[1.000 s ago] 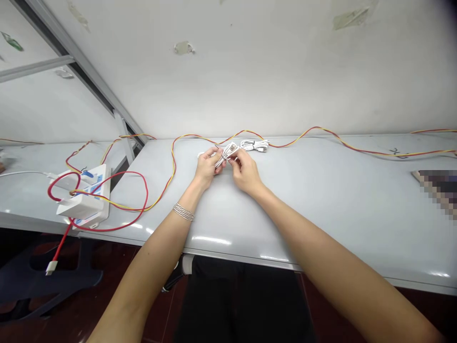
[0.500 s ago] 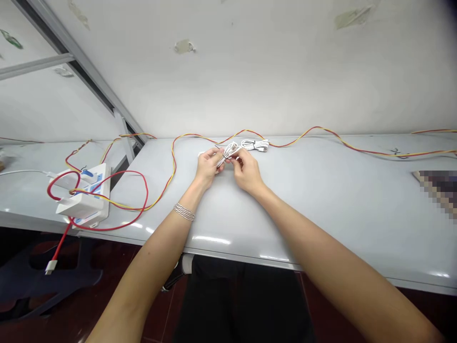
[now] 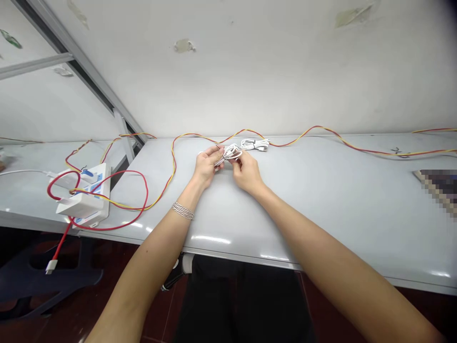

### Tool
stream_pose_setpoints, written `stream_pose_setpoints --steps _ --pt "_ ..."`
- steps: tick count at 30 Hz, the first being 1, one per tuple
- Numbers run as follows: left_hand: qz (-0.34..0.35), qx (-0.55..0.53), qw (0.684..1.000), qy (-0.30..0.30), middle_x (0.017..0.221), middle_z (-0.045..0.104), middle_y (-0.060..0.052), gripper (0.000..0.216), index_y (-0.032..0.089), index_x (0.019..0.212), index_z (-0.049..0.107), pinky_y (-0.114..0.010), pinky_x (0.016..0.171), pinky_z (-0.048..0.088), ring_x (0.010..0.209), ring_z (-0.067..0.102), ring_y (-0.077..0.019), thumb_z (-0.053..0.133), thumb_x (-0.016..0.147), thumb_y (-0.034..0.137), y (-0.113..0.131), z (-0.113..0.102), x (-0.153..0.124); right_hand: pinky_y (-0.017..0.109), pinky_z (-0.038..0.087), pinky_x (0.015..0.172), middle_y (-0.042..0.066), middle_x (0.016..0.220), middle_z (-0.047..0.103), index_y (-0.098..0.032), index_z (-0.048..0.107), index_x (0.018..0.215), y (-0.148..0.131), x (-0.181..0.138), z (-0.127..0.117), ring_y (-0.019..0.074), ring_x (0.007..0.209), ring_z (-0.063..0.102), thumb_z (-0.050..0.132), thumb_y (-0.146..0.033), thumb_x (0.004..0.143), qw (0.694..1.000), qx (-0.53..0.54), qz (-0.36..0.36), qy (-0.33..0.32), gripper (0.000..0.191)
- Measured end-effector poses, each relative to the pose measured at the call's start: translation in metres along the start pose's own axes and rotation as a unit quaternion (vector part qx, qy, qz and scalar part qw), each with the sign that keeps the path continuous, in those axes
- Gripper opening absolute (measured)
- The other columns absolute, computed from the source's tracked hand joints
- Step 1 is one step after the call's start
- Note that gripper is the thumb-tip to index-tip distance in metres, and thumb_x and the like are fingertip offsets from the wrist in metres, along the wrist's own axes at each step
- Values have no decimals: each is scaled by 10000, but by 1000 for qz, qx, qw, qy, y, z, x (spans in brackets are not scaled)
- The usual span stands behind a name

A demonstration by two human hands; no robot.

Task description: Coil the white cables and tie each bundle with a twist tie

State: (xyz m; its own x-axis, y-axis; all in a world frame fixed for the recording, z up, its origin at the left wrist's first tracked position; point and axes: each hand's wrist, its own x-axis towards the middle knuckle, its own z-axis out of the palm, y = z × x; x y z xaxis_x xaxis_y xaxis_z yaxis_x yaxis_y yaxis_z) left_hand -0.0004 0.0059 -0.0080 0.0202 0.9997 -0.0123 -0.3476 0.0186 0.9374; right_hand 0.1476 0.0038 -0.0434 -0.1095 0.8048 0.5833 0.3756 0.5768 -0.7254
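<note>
My left hand (image 3: 208, 165) is closed on a coiled white cable (image 3: 233, 152), with the bundle's loops sticking out to the right of the thumb. A thin dark tie (image 3: 223, 156) crosses that bundle beside the thumb. My right hand (image 3: 247, 170) is closed at the loops' right end, its thumb and forefinger pinching there; the fingertips are partly hidden. Just behind the right hand, a second coiled white cable (image 3: 254, 145) lies on the grey table (image 3: 321, 200), bound with a dark tie and showing a plug at its right end.
A red and yellow twisted wire (image 3: 314, 127) runs along the wall at the table's back. On the left stands a white power strip (image 3: 103, 209) with plugged-in adapters and a looped red cable (image 3: 144, 183). Dark ties (image 3: 396, 151) and a blurred-out object (image 3: 441, 190) lie on the right.
The bundle's loops have turned and now show rounder between the hands. My right fingers have shifted slightly from the dark tie up to the loops' right end. My left hand has barely moved.
</note>
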Motion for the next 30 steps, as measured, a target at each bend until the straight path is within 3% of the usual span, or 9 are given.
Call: stream_pose_setpoints --steps 5,8,14,19,25,30 --pt "-18 2 999 -39 637 625 0 281 134 720 699 -215 478 354 492 507 -68 902 714 328 3 0 -1 420 529 905 111 964 722 -218 635 930 -2 1 2 267 904 650 509 -256 905 998 44 42 -19 134" --pt "-18 13 999 -35 648 628 -8 242 130 715 709 -221 498 372 509 500 -69 878 751 299 4 1 -3 395 539 846 68 921 723 -227 643 916 -3 3 1 234 838 649 572 -275 857 985 127 111 -24 104" --pt "-14 38 998 -48 727 644 -29 231 117 689 728 -228 531 401 590 528 -82 888 731 277 1 2 -4 261 507 668 -14 803 727 -204 691 903 -12 13 -18 139 708 629 673 -124 656 902 321 285 -29 260" --pt "-19 63 993 -98 700 625 -21 312 131 670 714 -232 521 395 577 534 -88 911 699 371 -3 -3 -2 258 543 670 -9 711 731 -183 710 933 -24 19 -34 132 654 666 717 -73 721 836 386 388 -47 238" --pt "2 105 990 -97 702 646 14 465 169 972 770 -219 539 416 562 551 -84 960 624 411 -2 -4 -5 272 560 705 14 735 764 -176 695 924 -23 17 -36 154 698 711 846 -68 676 832 402 378 -56 310" --pt "23 156 983 -97 640 619 33 462 177 937 742 -226 542 428 533 546 -90 960 618 430 2 -2 -8 314 560 734 12 740 772 -198 701 926 -16 14 -34 176 723 717 898 -157 605 847 389 357 -62 379"
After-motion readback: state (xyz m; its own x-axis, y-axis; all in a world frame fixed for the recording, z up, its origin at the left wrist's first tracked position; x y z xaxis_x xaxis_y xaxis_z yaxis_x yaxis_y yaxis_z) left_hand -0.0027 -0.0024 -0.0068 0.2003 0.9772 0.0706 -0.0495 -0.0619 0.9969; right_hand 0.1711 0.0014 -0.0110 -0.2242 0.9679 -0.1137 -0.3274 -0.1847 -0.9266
